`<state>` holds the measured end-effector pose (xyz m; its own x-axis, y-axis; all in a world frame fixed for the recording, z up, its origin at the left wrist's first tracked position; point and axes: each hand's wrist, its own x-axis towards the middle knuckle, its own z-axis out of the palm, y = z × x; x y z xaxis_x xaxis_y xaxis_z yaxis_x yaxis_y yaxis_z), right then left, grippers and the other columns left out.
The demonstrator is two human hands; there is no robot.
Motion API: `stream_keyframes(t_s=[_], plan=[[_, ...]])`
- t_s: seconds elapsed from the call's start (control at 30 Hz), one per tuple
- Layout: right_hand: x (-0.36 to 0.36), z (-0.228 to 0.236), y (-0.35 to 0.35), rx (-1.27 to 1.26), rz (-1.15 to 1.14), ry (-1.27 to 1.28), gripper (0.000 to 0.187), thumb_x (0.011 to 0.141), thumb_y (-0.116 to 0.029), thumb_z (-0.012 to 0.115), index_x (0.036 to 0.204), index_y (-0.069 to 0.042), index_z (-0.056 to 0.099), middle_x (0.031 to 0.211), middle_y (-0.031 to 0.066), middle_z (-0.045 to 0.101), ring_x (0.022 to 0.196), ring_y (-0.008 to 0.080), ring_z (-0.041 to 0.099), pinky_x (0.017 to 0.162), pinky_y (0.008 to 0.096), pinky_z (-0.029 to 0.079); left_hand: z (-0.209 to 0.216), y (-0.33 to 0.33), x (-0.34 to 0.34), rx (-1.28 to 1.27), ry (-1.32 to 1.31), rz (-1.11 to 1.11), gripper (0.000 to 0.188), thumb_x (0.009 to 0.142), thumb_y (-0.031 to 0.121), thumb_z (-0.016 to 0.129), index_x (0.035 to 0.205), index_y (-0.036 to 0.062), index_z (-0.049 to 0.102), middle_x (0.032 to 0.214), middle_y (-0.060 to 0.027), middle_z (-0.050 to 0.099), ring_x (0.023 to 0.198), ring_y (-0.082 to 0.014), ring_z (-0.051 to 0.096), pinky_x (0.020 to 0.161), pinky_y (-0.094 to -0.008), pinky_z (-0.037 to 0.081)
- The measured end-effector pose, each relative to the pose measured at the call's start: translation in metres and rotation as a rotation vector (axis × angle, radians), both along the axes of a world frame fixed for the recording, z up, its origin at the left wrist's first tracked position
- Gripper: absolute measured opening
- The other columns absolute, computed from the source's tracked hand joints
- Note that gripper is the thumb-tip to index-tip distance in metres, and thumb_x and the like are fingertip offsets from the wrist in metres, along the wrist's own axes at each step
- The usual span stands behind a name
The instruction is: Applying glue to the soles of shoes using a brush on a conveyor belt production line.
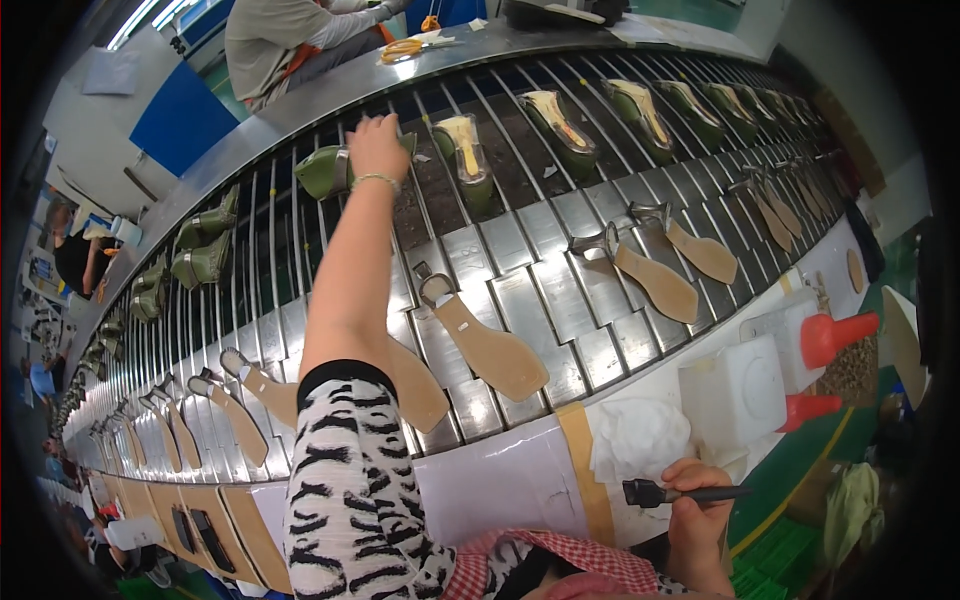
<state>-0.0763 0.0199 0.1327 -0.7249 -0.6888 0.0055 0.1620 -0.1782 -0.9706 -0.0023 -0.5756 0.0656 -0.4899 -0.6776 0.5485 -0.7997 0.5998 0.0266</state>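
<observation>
My left hand (378, 150) reaches across the roller conveyor, its fingers closed over a green shoe last (325, 172) with a strap around it. Part of the last is hidden under the hand. Low at the right, my right hand (697, 505) grips a flat brush (712, 494) by its dark handle, the dark bristle end pointing left. Just right of my left hand, another green last (470, 165) lies with its pale yellowish sole side up. Beneath my left forearm are a tan sole (413, 385), partly hidden, and a tan-soled sandal (490, 345) with a heel strap.
More green lasts (205, 245) and tan-soled sandals (655, 280) line the conveyor (540, 300) both ways. A white cloth (640, 435) and a white bottle with a red cap (840, 340) stand at the near right. Yellow-handled scissors (402, 50) lie on the far ledge, beside a seated person (290, 45).
</observation>
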Motion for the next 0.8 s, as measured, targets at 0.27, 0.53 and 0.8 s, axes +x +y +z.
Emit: stream_keyframes(t_s=[0.27, 0.53, 0.8], plan=[[0.004, 0.012, -0.006, 0.028, -0.021, -0.013, 0.031, 0.072, -0.017, 0.079, 0.087, -0.001, 0.057, 0.088, 0.0159, 0.062, 0.089, 0.0267, 0.06, 0.081, 0.0359, 0.047, 0.022, -0.009, 0.068, 0.127, -0.695, 0.283, 0.049, 0.072, 0.024, 0.073, 0.116, 0.0166, 0.052, 0.109, -0.0038, 0.061, 0.112, -0.0266, 0.054, 0.086, -0.0503, 0.047], [0.005, 0.028, 0.039, 0.105, -0.069, 0.044, 0.024, 0.076, -0.004, 0.07, 0.096, 0.001, 0.058, 0.096, 0.0151, 0.064, 0.092, 0.0232, 0.061, 0.085, 0.0336, 0.046, 0.059, 0.083, 0.141, 0.359, 0.138, 0.163, 0.067, 0.059, 0.034, 0.083, 0.113, 0.0074, 0.052, 0.109, -0.0169, 0.061, 0.097, -0.0344, 0.061, 0.081, -0.0394, 0.049], [-0.032, 0.064, 0.096, 0.442, -0.331, 0.659, 0.02, 0.075, -0.004, 0.074, 0.091, 0.002, 0.063, 0.086, 0.0051, 0.063, 0.078, 0.0123, 0.058, 0.069, 0.0258, 0.045, 0.097, 0.222, 0.258, 1.436, 1.685, -0.766, 0.063, 0.081, 0.038, 0.069, 0.132, 0.01, 0.046, 0.134, -0.0068, 0.049, 0.124, -0.0238, 0.045, 0.107, -0.0429, 0.035]])
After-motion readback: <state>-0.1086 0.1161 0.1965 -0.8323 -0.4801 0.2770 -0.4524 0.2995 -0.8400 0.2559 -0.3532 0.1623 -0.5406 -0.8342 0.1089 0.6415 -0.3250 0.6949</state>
